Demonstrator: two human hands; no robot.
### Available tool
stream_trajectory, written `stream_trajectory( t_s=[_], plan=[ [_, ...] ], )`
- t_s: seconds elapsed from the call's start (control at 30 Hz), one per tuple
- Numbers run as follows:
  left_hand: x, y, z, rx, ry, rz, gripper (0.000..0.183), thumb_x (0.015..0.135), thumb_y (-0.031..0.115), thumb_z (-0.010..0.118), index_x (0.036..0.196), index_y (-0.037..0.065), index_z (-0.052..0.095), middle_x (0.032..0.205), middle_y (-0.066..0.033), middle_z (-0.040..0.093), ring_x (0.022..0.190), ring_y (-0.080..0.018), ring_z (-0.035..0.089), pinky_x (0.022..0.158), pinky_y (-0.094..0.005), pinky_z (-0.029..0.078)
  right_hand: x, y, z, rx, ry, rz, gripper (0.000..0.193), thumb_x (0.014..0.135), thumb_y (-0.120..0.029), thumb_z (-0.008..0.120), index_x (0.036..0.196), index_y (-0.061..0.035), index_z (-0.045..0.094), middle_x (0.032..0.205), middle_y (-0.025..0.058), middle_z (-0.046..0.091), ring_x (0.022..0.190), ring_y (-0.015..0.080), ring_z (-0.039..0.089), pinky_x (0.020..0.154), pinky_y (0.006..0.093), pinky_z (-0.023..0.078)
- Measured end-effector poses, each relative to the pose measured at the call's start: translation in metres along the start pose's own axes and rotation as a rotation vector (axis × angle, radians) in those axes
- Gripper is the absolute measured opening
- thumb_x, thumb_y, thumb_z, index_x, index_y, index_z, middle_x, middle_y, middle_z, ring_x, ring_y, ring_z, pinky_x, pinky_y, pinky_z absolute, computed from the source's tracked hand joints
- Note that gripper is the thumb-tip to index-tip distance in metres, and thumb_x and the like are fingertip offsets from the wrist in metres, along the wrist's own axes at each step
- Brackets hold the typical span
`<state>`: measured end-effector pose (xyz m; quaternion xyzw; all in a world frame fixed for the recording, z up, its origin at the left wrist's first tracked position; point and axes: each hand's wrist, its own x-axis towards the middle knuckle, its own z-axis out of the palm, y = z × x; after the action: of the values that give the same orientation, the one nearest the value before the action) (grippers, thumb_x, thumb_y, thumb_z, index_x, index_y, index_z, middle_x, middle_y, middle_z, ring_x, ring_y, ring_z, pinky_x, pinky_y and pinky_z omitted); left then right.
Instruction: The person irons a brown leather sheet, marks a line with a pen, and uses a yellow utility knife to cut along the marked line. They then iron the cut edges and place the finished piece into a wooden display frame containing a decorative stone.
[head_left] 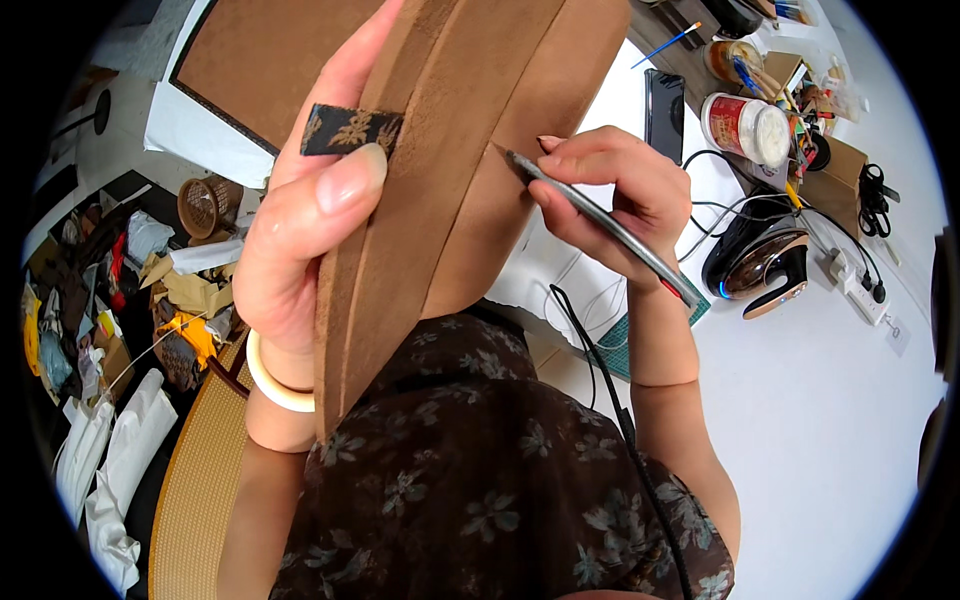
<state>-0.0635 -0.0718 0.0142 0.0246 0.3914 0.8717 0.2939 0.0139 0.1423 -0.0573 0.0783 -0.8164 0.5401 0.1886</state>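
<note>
Against smooth white tabletop, right fingers pinch a slim grey pen; left fingers clasp a suede-like brown piece.

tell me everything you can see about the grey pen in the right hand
The grey pen is long and slim with a slight sheen, perhaps metal, with a narrow dark tip and a red mark near its rear end. It slants in the right hand, its tip toward the picture's upper left, at the brown piece; whether they touch is hard to tell.
</note>
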Motion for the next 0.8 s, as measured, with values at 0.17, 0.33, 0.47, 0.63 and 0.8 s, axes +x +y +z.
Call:
stream_trajectory(
  t_s=[0.17, 0.33, 0.47, 0.63, 0.8],
  plan=[
    [0.000, 0.000, 0.013, 0.019, 0.067, 0.013, 0.075, 0.092, 0.036, 0.053, 0.156, -0.001, 0.037, 0.143, -0.0169, 0.056, 0.126, -0.0253, 0.055, 0.109, -0.0358, 0.038, 0.005, -0.002, 0.003, -0.008, 0.043, -0.026, 0.017, 0.072, 0.004, 0.083, 0.084, 0.0009, 0.072, 0.077, 0.0104, 0.071, 0.073, 0.0247, 0.072, 0.079, 0.0361, 0.064],
    [-0.004, 0.004, 0.008, 0.065, 0.085, -0.011, 0.072, 0.094, 0.036, 0.052, 0.155, -0.001, 0.040, 0.142, -0.0160, 0.057, 0.126, -0.0238, 0.055, 0.110, -0.0353, 0.037, 0.002, -0.002, 0.006, 0.017, 0.089, 0.046, 0.015, 0.072, 0.004, 0.083, 0.080, 0.0003, 0.071, 0.075, 0.0090, 0.071, 0.071, 0.0249, 0.071, 0.080, 0.0357, 0.064],
    [-0.007, 0.009, -0.001, 0.050, 0.018, -0.034, 0.071, 0.095, 0.035, 0.052, 0.154, -0.002, 0.041, 0.142, -0.0159, 0.057, 0.125, -0.0232, 0.055, 0.110, -0.0348, 0.038, 0.002, -0.002, 0.002, -0.006, 0.034, -0.034, 0.016, 0.070, 0.005, 0.082, 0.081, 0.0007, 0.071, 0.075, 0.0089, 0.070, 0.064, 0.0215, 0.068, 0.082, 0.0378, 0.064],
    [-0.002, -0.005, 0.000, -0.021, 0.000, 0.039, 0.073, 0.094, 0.034, 0.053, 0.155, -0.002, 0.038, 0.143, -0.0166, 0.057, 0.126, -0.0245, 0.055, 0.110, -0.0352, 0.039, -0.003, 0.002, 0.001, 0.022, -0.001, -0.030, 0.018, 0.073, 0.006, 0.081, 0.088, 0.0040, 0.072, 0.082, 0.0143, 0.072, 0.077, 0.0233, 0.072, 0.086, 0.0445, 0.064],
    [-0.009, -0.013, 0.000, -0.030, 0.085, 0.080, 0.075, 0.092, 0.034, 0.055, 0.157, 0.000, 0.036, 0.144, -0.0177, 0.055, 0.126, -0.0256, 0.055, 0.111, -0.0363, 0.039, -0.005, 0.000, 0.001, 0.017, 0.005, -0.013, 0.017, 0.072, 0.007, 0.081, 0.086, 0.0033, 0.072, 0.082, 0.0135, 0.072, 0.076, 0.0231, 0.072, 0.086, 0.0456, 0.064]
  ],
)
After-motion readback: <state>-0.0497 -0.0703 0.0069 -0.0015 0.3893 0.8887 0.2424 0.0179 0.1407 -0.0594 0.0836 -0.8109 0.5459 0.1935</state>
